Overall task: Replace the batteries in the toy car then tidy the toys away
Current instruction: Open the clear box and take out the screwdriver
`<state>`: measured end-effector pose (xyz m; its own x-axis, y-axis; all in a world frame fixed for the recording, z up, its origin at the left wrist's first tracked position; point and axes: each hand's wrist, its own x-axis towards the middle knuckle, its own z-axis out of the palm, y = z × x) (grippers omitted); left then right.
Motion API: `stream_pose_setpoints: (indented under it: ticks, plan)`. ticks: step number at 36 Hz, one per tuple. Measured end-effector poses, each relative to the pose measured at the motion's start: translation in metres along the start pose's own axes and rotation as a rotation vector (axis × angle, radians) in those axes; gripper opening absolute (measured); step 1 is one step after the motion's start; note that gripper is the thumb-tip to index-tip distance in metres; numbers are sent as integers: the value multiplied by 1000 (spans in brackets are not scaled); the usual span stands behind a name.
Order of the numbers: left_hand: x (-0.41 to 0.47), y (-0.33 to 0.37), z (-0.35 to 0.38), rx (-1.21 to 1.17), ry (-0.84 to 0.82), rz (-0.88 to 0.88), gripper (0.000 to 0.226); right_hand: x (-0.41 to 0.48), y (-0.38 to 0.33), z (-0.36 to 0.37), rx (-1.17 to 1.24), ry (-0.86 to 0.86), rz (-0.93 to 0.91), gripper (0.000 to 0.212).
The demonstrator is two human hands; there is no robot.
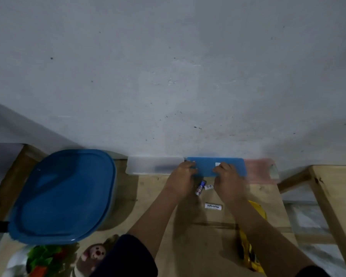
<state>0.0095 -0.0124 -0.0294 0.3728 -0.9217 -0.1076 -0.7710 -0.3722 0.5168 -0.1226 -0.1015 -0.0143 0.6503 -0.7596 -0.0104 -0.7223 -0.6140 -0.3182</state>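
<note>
Centrally, a pale wooden table (pixel 188 236) forms the work surface. Its far edge meets a grey-white plastered wall (pixel 168 76) marked with dark specks. A second wooden frame (pixel 336 176) stands apart from the table.

Reference item: the flat blue rectangular plastic case (pixel 206 166), which lies on the table against the wall.

- Left of the case, touching its end: a clear narrow plastic box (pixel 148 166). One dark item lies inside, too blurred to identify.
- Right of the case: a pink translucent plastic box (pixel 260 170). Its contents cannot be determined.
- Well left of the case: a large tub closed by a blue round-cornered plastic lid (pixel 64 194). Its contents are hidden.

Hands:

- The left hand (pixel 185 172) grips the case's near left edge, fingers curled over the top.
- The right hand (pixel 226 174) grips the near edge further right, fingers likewise curled over it.

Task items:

- Just in front of the case, between the wrists: a blue, white and red cylindrical battery (pixel 199 187), with a small white battery (pixel 208 186) beside it.
- Nearer the person: a white labelled battery (pixel 213 206).
- Further in front of the case, partly under the right forearm: a yellow glossy toy (pixel 250 254), form unclear.
- Far in front and left of the case: a brown plush toy (pixel 94 254) and a green and orange toy (pixel 42 256).
</note>
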Motion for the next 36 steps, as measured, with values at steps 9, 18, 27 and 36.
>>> stream_pose_setpoints:
  ticks: [9, 18, 27, 36]
  plan:
    - [-44, -35, -22, -460, 165, -160, 43, -7, -14, 12, -1, -83, 70, 36]
    - [-84, -94, -29, -588, 408, -374, 65, -5, -91, 29, 154, -59, -142, 40]
    - [-79, -111, -19, -876, 413, -518, 72, 18, -135, 60, -49, -163, -298, 58]
    - [-74, -117, -16, -970, 527, -572, 61, 20, -123, 64, -28, -64, -384, 40]
